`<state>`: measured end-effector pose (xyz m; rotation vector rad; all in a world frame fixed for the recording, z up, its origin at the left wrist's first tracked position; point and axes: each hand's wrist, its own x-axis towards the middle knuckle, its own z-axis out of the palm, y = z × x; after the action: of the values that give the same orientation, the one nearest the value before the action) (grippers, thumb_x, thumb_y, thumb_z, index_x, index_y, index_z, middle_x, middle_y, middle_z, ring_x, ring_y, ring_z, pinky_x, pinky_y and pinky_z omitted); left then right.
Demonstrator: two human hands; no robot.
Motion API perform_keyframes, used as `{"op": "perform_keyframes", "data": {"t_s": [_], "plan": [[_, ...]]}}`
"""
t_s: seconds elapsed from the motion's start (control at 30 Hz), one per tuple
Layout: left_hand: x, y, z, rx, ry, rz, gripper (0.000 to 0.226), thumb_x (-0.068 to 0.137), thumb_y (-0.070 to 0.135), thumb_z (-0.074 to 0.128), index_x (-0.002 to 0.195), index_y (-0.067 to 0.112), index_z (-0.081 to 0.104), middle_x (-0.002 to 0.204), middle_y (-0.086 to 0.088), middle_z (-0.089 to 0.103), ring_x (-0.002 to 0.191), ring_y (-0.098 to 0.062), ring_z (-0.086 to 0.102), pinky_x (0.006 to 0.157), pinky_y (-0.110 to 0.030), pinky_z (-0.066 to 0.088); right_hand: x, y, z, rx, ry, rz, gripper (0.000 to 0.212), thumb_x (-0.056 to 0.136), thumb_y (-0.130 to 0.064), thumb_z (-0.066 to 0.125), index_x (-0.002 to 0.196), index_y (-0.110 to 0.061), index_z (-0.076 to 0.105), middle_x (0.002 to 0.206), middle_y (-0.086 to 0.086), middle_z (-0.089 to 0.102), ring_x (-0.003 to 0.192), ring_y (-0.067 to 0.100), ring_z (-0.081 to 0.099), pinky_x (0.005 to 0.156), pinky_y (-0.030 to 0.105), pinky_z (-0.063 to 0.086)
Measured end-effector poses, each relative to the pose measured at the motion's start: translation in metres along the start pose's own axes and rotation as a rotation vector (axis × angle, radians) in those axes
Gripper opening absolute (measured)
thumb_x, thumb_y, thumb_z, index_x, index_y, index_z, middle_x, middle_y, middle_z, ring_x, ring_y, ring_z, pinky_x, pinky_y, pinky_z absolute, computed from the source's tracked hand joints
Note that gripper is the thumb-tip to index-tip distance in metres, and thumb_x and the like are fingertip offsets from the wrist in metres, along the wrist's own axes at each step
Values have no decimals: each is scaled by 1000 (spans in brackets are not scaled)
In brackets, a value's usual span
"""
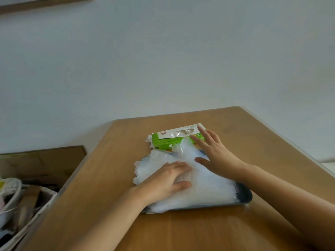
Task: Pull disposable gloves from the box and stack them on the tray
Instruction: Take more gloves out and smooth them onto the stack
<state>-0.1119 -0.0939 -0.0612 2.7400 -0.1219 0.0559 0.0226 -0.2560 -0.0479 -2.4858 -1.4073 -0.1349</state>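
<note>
Gloves (204, 183): lay heaped on the tray (243, 195) just in front of the box (168, 140), spilling over the tray edge below the box's left end. Pressed flat by the left hand (165, 182), palm down, nothing gripped. Reached for the box's right end with the right hand (214, 153), fingers (205, 139) straight and spread, grasping nothing; contact with the carton impossible to tell. Noted one loose glove (183, 149) standing against the box's front, just beside those fingers. Found the box lying lengthwise, left to right, on the bench (181, 232), slot upward. Judged the right hand nearer the slot, so likeliest for the next pull.
</note>
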Motion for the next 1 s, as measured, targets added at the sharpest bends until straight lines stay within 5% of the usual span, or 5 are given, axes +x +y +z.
{"op": "perform_keyframes", "data": {"t_s": [0.2,0.37,0.5,0.7,1.0], "plan": [[0,-8,3,223,-206,-189,81,91,69,24,152,28,-11,158,9,-19,145,-8,-19,119,-37,-11,-44,-9,-6,29,-469,-129,82,84,-72,31,148,-42,-10,153,-20,-19,133,-8,-21,110,19,-17],[-3,-14,-33,325,-290,-294,106,75,77,50,154,21,8,161,6,4,148,-21,8,121,-36,6,-33,-3,-39,-99,-691,-82,91,77,-71,55,146,-52,-1,156,-21,-10,144,8,-6,117,40,-5],[22,-25,-75,1,-60,-322,62,78,62,61,122,18,61,119,0,64,106,-17,59,89,-27,45,15,-5,-57,92,-380,55,33,84,-49,65,114,-36,67,115,-21,63,101,-3,57,80,5,38],[53,-58,-72,-115,-105,-356,67,89,60,43,148,30,33,155,2,31,137,-17,36,106,-18,26,118,22,-21,170,-36,49,31,92,-4,52,110,-18,73,110,3,68,95,13,58,71,13,32],[51,-79,-44,-191,-151,-324,76,86,61,49,151,39,17,161,-3,-5,148,-14,-4,119,-30,8,144,28,15,217,-167,49,18,86,-34,69,100,-24,76,95,-10,71,81,10,64,68,7,43]]}}
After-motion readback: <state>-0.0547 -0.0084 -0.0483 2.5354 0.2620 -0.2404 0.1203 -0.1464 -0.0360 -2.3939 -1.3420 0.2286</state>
